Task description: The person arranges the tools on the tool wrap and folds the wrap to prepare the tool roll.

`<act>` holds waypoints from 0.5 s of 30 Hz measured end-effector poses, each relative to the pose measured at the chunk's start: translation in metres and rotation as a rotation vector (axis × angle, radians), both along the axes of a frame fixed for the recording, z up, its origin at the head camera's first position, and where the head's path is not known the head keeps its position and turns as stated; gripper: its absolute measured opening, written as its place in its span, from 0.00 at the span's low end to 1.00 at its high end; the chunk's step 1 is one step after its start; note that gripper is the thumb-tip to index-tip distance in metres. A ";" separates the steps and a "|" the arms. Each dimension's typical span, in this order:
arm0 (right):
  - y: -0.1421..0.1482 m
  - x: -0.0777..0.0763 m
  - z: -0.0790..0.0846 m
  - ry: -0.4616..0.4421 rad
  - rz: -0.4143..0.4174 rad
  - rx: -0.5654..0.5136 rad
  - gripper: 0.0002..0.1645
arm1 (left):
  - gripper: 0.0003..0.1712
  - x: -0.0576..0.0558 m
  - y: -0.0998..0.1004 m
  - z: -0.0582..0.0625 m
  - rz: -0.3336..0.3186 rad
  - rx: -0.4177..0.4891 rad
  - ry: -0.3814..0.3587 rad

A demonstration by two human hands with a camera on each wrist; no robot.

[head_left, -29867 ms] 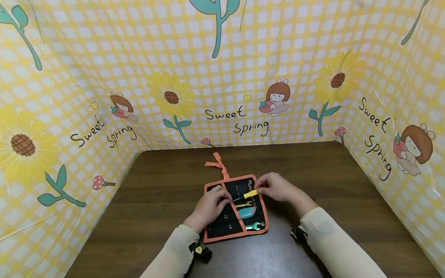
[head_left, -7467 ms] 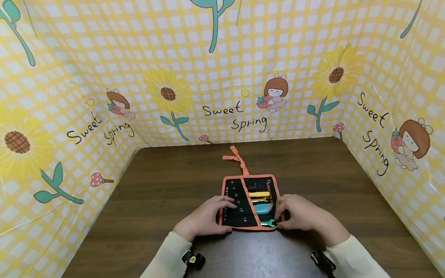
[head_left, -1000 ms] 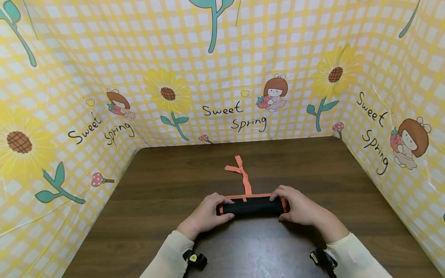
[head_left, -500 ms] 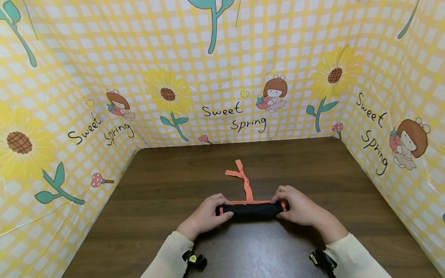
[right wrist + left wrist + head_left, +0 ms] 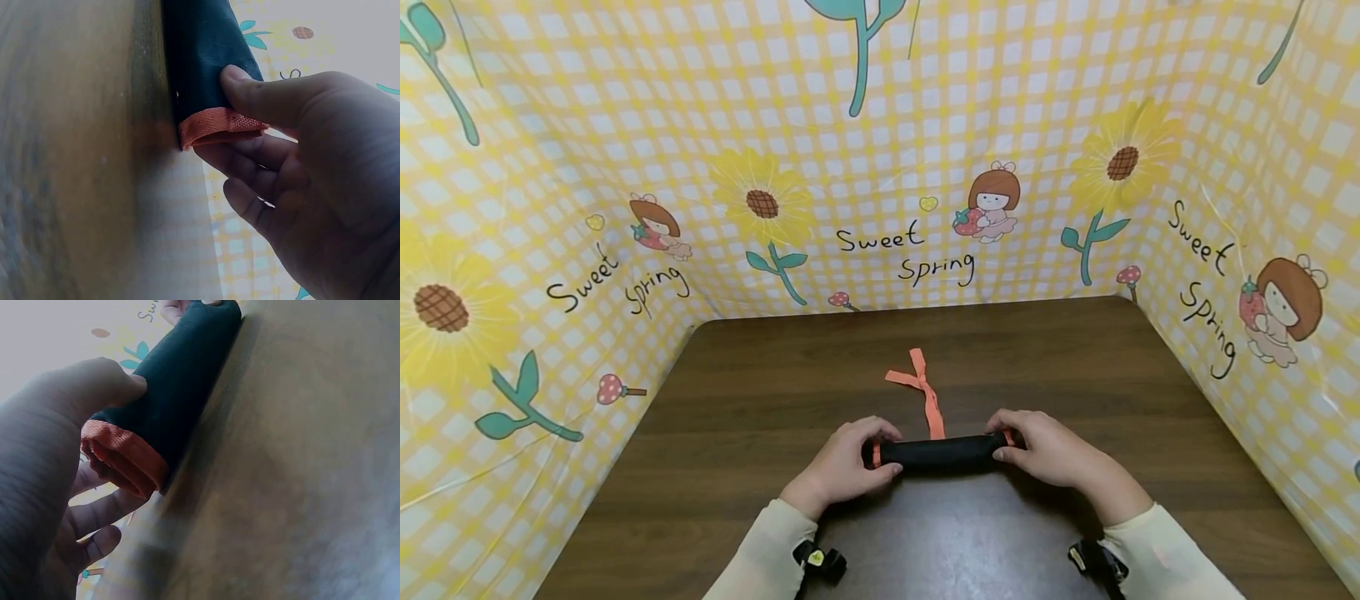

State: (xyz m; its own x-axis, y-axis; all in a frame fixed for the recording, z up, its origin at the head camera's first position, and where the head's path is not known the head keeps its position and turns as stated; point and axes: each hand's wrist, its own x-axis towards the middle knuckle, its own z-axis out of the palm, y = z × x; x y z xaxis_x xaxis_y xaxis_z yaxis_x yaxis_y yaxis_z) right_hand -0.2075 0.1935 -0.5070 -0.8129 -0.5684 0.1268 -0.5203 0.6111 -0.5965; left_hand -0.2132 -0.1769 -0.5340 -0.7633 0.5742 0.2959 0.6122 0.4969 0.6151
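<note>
A black fabric tool roll with orange-trimmed ends lies rolled up on the table, longways from left to right. My left hand grips its left end, with the thumb on the near side and fingers behind. At the other end my right hand holds it the same way. Both wrist views show the thumb pressed on the black cloth, beside the orange edging on the left and the matching orange trim on the right. An orange tie strap stretches away behind the roll, forking at its far end. The tools inside are hidden.
The dark wooden table runs back to a yellow checked cloth, which hangs round the back and both sides. Black wrist cameras sit on the left cuff and right cuff.
The tool pouch, open with tools showing several seconds ago, is now a roll. Over the last second its remaining far flap has been rolled under, drawing the orange strap slightly nearer.
</note>
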 end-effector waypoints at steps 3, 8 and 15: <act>0.000 0.001 -0.001 -0.022 -0.012 -0.008 0.13 | 0.16 0.001 -0.001 0.000 0.008 -0.001 0.004; 0.000 0.001 -0.003 -0.008 -0.003 -0.032 0.07 | 0.10 0.002 0.000 -0.001 0.017 -0.020 -0.011; -0.001 -0.001 -0.005 0.080 0.014 -0.066 0.09 | 0.06 0.001 0.001 -0.001 0.017 -0.034 -0.054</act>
State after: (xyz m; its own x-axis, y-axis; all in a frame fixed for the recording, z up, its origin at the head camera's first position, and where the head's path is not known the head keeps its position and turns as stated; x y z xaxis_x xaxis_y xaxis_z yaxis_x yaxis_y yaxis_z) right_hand -0.2087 0.1926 -0.5122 -0.7906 -0.5680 0.2286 -0.5762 0.5638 -0.5917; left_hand -0.2123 -0.1763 -0.5348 -0.7873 0.5701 0.2348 0.5700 0.5279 0.6296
